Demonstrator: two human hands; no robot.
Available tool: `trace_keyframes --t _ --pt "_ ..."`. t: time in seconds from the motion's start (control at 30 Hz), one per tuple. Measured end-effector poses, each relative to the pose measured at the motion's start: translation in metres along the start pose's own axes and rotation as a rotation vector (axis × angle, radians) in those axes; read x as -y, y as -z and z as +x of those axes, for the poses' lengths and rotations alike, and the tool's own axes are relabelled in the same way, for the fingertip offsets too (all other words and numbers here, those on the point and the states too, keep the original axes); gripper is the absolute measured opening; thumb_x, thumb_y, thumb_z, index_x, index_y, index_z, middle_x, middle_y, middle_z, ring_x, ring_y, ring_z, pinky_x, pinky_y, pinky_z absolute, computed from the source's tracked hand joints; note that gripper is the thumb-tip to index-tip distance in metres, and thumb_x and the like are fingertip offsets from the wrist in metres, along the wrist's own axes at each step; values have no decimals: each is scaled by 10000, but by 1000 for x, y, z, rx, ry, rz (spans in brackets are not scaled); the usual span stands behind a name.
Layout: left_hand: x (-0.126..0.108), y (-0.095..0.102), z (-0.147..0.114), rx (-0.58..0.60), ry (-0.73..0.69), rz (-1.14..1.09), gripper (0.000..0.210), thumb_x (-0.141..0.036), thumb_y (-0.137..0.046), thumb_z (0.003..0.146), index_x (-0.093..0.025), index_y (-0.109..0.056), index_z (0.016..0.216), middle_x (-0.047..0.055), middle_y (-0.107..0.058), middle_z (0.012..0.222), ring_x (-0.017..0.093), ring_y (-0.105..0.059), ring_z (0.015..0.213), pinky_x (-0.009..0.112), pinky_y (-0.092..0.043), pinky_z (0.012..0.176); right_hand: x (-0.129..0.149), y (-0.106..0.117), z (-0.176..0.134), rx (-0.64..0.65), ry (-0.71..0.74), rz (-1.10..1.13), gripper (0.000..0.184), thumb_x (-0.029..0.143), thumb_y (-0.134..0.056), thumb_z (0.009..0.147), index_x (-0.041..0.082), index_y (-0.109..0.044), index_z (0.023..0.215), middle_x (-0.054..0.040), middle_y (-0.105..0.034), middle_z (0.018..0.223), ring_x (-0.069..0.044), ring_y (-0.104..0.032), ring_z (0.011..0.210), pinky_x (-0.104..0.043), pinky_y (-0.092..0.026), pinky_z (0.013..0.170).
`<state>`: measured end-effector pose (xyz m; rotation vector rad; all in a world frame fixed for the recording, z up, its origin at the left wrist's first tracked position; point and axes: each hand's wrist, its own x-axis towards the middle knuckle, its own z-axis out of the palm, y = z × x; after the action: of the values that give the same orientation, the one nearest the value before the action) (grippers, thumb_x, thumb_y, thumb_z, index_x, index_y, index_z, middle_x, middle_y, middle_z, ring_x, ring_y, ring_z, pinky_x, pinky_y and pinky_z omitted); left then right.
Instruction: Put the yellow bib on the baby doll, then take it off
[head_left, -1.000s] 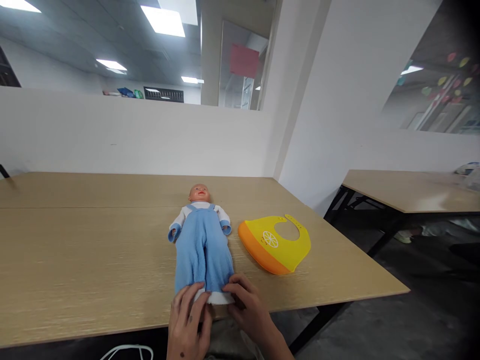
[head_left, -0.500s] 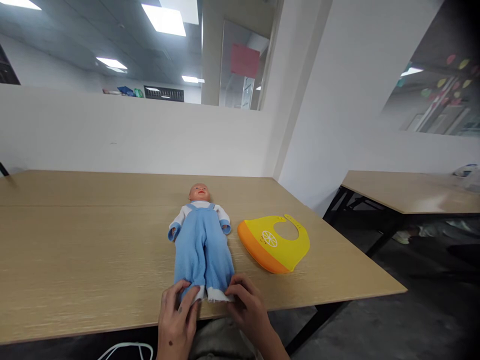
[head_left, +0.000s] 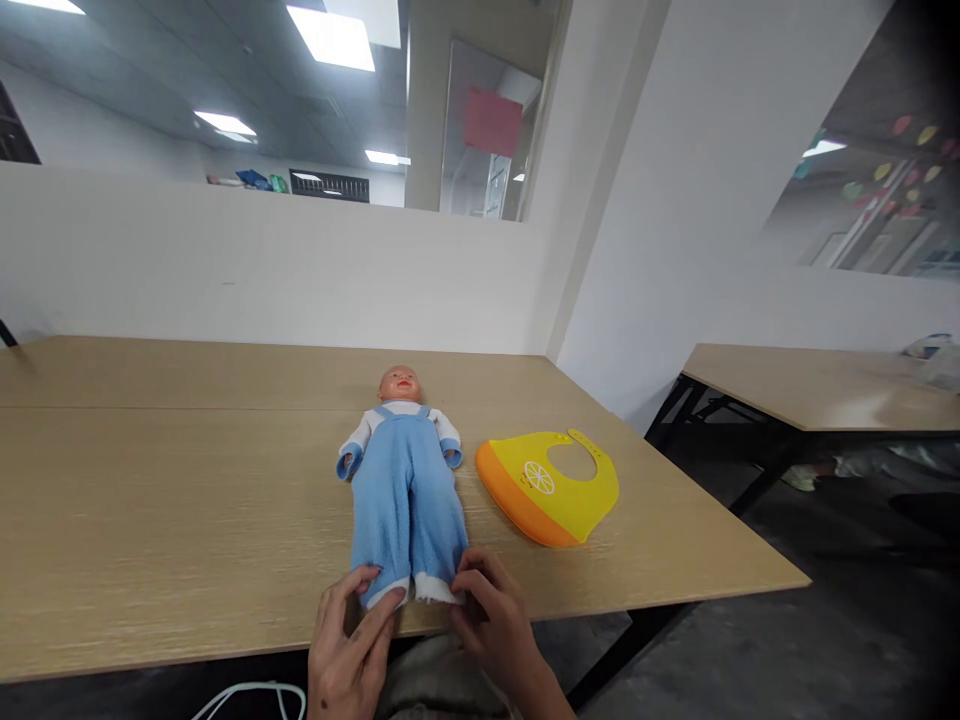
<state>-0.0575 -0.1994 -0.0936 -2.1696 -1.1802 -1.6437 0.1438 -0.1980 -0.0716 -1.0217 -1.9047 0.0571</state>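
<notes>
**Left grip (head_left: 349, 645) and right grip (head_left: 496, 622), both bare hands, at the white, ragged hems (head_left: 433, 588) of light-blue cloth dungarees (head_left: 379, 520)**

On the left hand, thumb and forefinger stand apart against one hem; on the right, the fingertips are bunched at the outer corner of the other. Whether either has cloth clamped I cannot tell, since the undersides are hidden. The dressed, bald-headed baby doll (head_left: 406, 455) lies face up on the pale wood-grain table (head_left: 187, 500), its legs towards the person.

The step in hand looks like arranging or straightening the leg ends, one hand per leg. As I judge it, further work there would call for a light, even touch on both hems, so that the doll does not slide or twist.

Just right of the doll, apart from it, lies the yellow, smooth-surfaced bib with an orange lower edge (head_left: 577, 500), which neither hand touches. It bears a white, round citrus-slice print (head_left: 538, 478); the small dark marks (head_left: 526, 481) beside that are too fine to read. No brand or label shows on the doll's clothes. Well beyond the doll's head, the pink rectangular sheet (head_left: 493, 122) behind glass carries no legible writing.
</notes>
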Motion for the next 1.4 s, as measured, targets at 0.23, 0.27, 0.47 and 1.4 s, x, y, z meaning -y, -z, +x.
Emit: trace_keyframes --t 0.23,0.27,0.47,1.4 --pt "-27 -3 25 39 -46 181 239 -104 -660 781 -207 -668 996 133 -582 1174 314 -505 1121 510 -495 881 2 2 0 3 19 0 261 29 -475 672 207 -507 861 -42 -517 883 -142 -530 765 -233 -433 650" --pt "-29 -4 27 55 -55 192 223 -106 -655 785 -208 -668 984 134 -586 1180 321 -498 1138 516 -492 887 3 3 0 6 21 0 267 28 -475 670 207 -506 865 -41 -518 881 -140 -528 756 -231 -433 648" --pt "-18 -8 17 61 -159 141 270 -65 -612 806 -205 -650 1033 115 -631 1139 287 -532 1116 462 -518 875 3 1 0 -14 28 -47 291 28 -481 651 207 -513 879 -37 -534 887 -134 -542 748 -220 -440 641" --pt "14 2 -3 9 -45 84 372 -61 -551 841 -271 -661 1128 78 -577 1073 173 -598 933 285 -551 765 15 -8 1 -17 33 -81 124 141 -575 784 212 -526 873 -32 -559 855 -102 -554 648 -196 -451 583"
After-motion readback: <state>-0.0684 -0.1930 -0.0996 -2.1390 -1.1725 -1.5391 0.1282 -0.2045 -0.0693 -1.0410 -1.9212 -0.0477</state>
